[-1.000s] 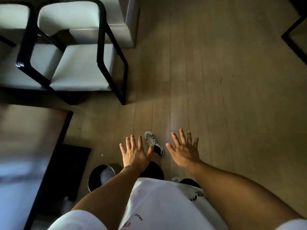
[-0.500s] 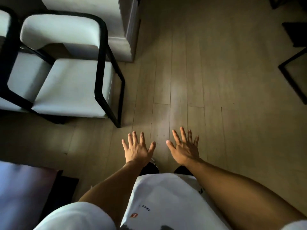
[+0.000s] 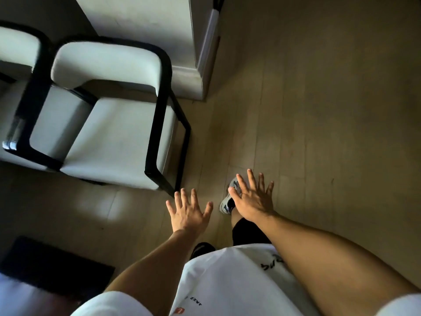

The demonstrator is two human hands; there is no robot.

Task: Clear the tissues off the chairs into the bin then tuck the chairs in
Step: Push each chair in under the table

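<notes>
Two white-cushioned chairs with black frames stand side by side at the upper left: the nearer chair (image 3: 114,137) and a second chair (image 3: 16,99) cut off by the left edge. No tissue shows on either seat. My left hand (image 3: 188,213) is spread open, palm down, just below the nearer chair's front right leg and not touching it. Further right, my right hand (image 3: 252,199) is also open with fingers apart, held over my shoe. The bin is out of view.
A white wall corner with skirting (image 3: 198,65) stands behind the nearer chair. A dark mat (image 3: 57,267) lies at the lower left beside a blurred table edge (image 3: 13,295). Wooden floor (image 3: 330,110) stretches to the right.
The view has swung up and left: the chairs now sit closer and larger, and the bin and table top have dropped out of view. Both hands stay open and empty.
</notes>
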